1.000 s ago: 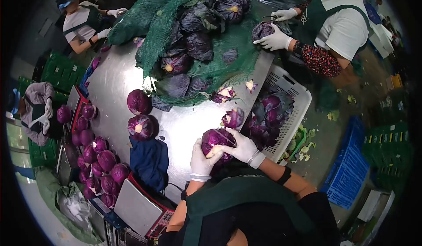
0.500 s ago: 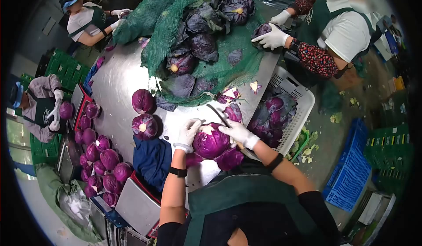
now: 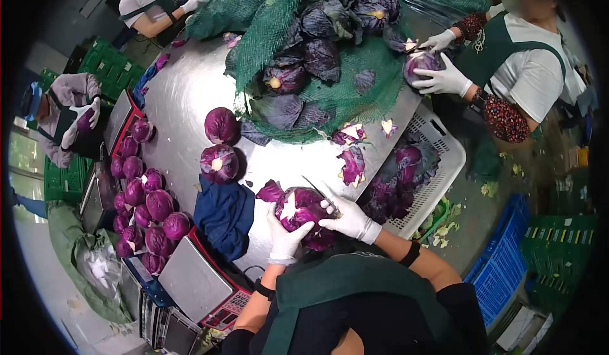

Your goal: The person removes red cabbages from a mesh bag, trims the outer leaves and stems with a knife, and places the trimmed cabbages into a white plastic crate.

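Observation:
A red cabbage (image 3: 306,204) with a pale cut stem end sits in front of me at the near edge of the metal table. My left hand (image 3: 287,236), in a white glove, cups its lower left side. In my gloved right hand (image 3: 350,220) is a knife (image 3: 314,188), its blade pointing up and left beside the cabbage. A loose purple leaf (image 3: 270,191) sticks out at the cabbage's upper left. Trimmed leaves (image 3: 352,166) lie beyond the knife. Two whole red cabbages (image 3: 221,125) stand to the left, near a dark blue cloth (image 3: 222,218).
Green netting (image 3: 374,101) holding untrimmed cabbages covers the far table. A white crate (image 3: 453,158) of leaves stands at right. Several trimmed cabbages (image 3: 160,204) and a scale (image 3: 196,279) are at left. Co-workers stand at right, far left and left; the right one holds a cabbage (image 3: 420,66).
My left hand has moved from the cabbage's upper left to its lower left. The cabbage has turned, and a leaf now stands off it. The whole view has shifted slightly.

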Action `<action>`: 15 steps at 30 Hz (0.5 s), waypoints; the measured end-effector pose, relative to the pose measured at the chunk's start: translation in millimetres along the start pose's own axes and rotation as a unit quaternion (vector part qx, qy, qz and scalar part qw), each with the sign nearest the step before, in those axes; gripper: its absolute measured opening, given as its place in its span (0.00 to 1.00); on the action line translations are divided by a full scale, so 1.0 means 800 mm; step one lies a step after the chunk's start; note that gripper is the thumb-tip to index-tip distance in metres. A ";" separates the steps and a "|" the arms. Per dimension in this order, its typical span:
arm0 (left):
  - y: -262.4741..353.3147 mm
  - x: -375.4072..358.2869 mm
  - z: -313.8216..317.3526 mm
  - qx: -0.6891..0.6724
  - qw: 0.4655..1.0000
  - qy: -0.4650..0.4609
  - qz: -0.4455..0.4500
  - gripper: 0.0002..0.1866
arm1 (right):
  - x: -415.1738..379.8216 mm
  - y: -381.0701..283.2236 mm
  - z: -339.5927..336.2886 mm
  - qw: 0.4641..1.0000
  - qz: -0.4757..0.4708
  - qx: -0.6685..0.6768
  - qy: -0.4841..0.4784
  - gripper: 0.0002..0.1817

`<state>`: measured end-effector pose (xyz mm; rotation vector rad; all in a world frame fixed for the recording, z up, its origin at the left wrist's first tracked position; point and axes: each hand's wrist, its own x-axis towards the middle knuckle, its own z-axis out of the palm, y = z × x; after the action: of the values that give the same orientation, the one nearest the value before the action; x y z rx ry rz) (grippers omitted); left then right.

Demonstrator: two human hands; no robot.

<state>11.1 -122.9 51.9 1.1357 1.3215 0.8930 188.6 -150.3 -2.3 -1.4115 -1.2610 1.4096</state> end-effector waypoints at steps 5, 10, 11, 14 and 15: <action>-0.058 0.003 -0.019 0.142 0.984 -0.034 0.100 0.59 | -0.020 -0.046 0.003 0.979 -0.048 -0.176 0.091 0.22; -0.036 -0.010 -0.003 0.183 0.974 -0.023 0.130 0.57 | -0.018 -0.021 0.002 0.950 0.019 -0.299 0.090 0.17; -0.042 -0.006 -0.006 0.100 0.990 -0.014 0.095 0.55 | -0.015 0.002 0.003 0.968 0.020 -0.224 0.114 0.18; -0.039 0.009 -0.030 -0.072 0.997 0.009 0.006 0.43 | -0.012 0.042 -0.022 0.971 0.187 0.036 0.143 0.20; -0.059 0.022 -0.041 -0.138 0.990 0.026 -0.015 0.41 | -0.012 0.038 -0.034 0.974 0.176 0.012 0.139 0.20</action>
<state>-25.8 -113.8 4.5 0.8793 1.2106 1.0531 220.3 -163.1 -26.8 -1.8091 -0.8413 1.3843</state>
